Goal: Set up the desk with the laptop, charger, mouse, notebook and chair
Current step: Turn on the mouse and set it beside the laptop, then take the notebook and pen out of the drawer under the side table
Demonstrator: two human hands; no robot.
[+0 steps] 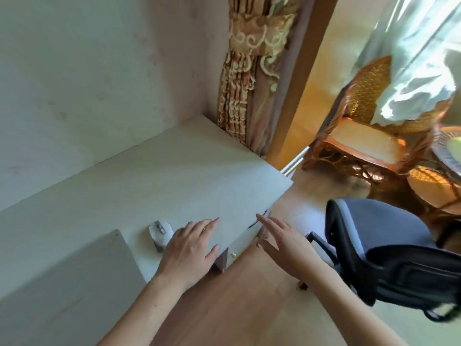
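A closed grey laptop lies on the white desk at the lower left. Just right of it sits a white mouse. My left hand rests flat on the desk beside the mouse, fingers spread, holding nothing. Past the desk's front edge, my right hand hovers open over the floor. A thin black cable peeks over the desk edge by my right fingertips. The grey and black office chair stands to the right, apart from the desk. A small brown edge shows under my left hand; I cannot tell what it is.
A patterned curtain hangs at the desk's far corner beside a wooden door frame. Beyond it stand a rattan chair and a rattan table. Wooden floor lies between the desk and the office chair.
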